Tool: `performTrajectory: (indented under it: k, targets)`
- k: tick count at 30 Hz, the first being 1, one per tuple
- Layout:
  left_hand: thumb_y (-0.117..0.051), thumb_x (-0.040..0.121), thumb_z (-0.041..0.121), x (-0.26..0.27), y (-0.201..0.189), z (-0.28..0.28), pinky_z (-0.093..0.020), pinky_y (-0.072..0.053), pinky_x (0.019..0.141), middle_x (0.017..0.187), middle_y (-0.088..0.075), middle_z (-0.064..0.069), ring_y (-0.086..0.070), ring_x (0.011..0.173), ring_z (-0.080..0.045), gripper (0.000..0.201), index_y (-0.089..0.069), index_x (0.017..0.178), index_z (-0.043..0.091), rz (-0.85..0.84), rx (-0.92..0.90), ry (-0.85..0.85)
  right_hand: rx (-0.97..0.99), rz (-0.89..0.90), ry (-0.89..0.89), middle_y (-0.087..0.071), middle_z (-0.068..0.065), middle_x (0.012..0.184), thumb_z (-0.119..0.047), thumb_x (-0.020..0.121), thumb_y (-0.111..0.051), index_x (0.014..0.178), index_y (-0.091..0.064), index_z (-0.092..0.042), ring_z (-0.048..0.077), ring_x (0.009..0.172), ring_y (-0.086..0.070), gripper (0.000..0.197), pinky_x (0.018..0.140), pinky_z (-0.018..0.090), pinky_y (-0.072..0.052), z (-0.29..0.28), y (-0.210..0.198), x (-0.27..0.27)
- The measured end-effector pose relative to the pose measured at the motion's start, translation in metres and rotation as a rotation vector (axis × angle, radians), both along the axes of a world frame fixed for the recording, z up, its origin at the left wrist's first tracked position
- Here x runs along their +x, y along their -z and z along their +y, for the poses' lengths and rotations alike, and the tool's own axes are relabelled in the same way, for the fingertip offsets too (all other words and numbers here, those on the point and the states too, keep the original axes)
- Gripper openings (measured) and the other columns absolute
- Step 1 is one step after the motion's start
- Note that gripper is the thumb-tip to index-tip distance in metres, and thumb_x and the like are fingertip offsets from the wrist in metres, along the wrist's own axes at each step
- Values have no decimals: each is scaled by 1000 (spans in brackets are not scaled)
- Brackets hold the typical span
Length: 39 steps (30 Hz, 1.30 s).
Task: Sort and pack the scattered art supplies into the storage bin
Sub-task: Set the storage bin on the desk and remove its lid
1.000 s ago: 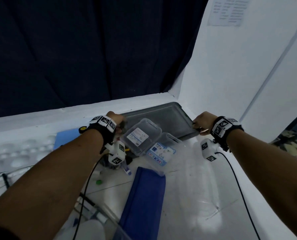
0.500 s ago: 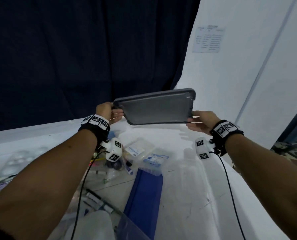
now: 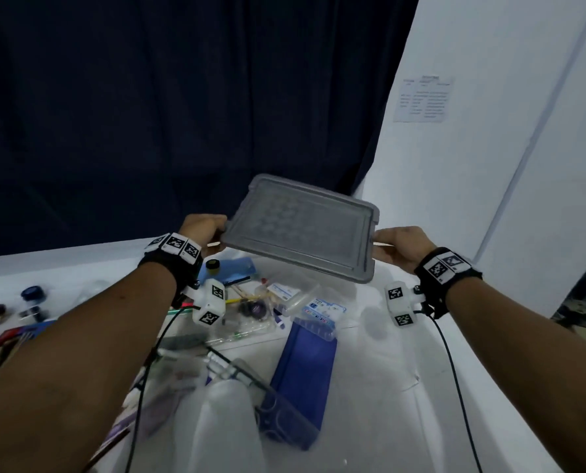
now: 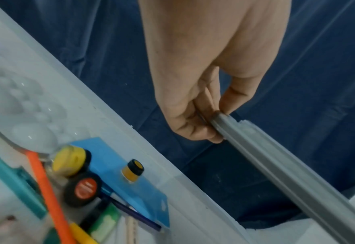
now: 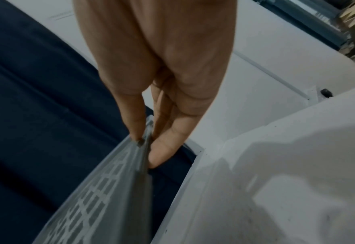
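Head view: lid (image 3: pixel 298 233) held in air above counter (image 3: pixel 370 370) clutter, long axis left-right, tilted | left hand (image 3: pixel 202 230) pinches lid's left edge, right hand (image 3: pixel 399 242) pinches its right edge | judgement: both hands equally near; bin not clearly identifiable below lid.

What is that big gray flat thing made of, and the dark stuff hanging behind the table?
The gray lid looks like molded plastic with a matte finish: it has a raised rim, and a grid of ribs shows in the right wrist view. The left hand and the right hand each pinch an edge. The dark curtain looks like cloth, since it hangs in soft vertical folds.
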<state>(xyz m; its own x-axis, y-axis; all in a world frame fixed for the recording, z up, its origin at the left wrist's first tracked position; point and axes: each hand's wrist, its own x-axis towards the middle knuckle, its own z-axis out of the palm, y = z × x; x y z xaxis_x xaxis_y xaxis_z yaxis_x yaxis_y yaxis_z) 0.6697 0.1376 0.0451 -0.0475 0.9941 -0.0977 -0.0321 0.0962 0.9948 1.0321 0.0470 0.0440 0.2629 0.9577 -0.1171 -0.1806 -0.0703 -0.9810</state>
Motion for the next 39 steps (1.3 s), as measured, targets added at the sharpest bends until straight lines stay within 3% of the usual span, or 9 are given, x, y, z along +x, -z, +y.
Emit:
performTrajectory:
  k: [8, 13, 17, 22, 26, 29, 32, 34, 39]
  targets:
    - [-72, 84, 12, -88, -18, -25, -27, -48, 62, 73, -64, -9, -58, 65, -18, 12, -69, 73, 14, 170, 68, -191, 45, -53, -86, -72, 12, 74, 14, 87, -57, 86, -65, 2, 21, 62, -71, 14, 55, 26, -57, 13, -23, -85]
    - [-65, 88, 2, -167, -45, -50, -13, -37, 36, 70, -61, -11, -55, 43, -6, 9, -71, 94, 4, 330, 146, -292, 86, -111, -172, -72, 7, 73, 9, 83, -67, 91, -63, -5, 20, 68, -69, 17, 62, 31, -60, 31, -42, -163]
    - [-66, 87, -1, -251, -70, -74, -16, -44, 43, 66, -60, -2, -56, 56, -12, 11, -71, 95, 5, 468, 158, -354, 144, -148, -274, -71, 10, 75, 13, 81, -65, 91, -60, -6, 19, 65, -70, 22, 75, 38, -61, 39, -53, -248]
    - [-65, 88, 0, -375, -78, -110, -18, -43, 43, 70, -58, -7, -46, 45, -12, 13, -68, 95, 10, 401, 166, -376, 249, -203, -318, -66, 17, 89, 16, 81, -62, 82, -56, -8, 33, 84, -67, 24, 84, 44, -59, 31, -53, -382]
    - [-62, 89, -3, -479, -77, -145, -17, -47, 42, 68, -54, -9, -47, 37, -8, 12, -65, 84, 7, 407, 142, -402, 307, -222, -347, -66, 16, 97, 10, 84, -65, 84, -57, -9, 29, 88, -69, 20, 80, 38, -59, 24, -46, -493]
    - [-64, 88, -2, -555, -75, -160, -23, -53, 50, 78, -61, -12, -56, 51, -16, 12, -66, 87, 9, 458, 80, -475, 328, -270, -376, -68, 11, 89, 1, 85, -69, 86, -60, -7, 22, 76, -69, 12, 63, 29, -59, 19, -40, -568]
    - [-65, 88, 3, -620, -69, -172, -30, -52, 64, 88, -62, -13, -55, 62, -22, 14, -67, 100, 10, 493, 23, -530, 273, -328, -426, -70, 14, 84, -4, 87, -69, 79, -61, -8, 22, 70, -69, 12, 58, 29, -58, 17, -35, -633]
    - [-65, 89, 6, -653, -64, -179, -29, -48, 64, 87, -61, -13, -54, 63, -22, 14, -68, 101, 13, 531, -9, -557, 222, -364, -497, -68, 16, 83, -1, 87, -68, 76, -59, -9, 25, 70, -67, 16, 57, 29, -58, 17, -30, -668]
    - [-67, 89, 9, -718, -51, -185, -28, -46, 60, 91, -64, -13, -58, 71, -27, 13, -68, 99, 16, 633, -83, -580, 154, -453, -600, -69, 19, 90, 3, 87, -65, 107, -58, -4, 28, 68, -68, 22, 65, 39, -61, 23, -13, -732]
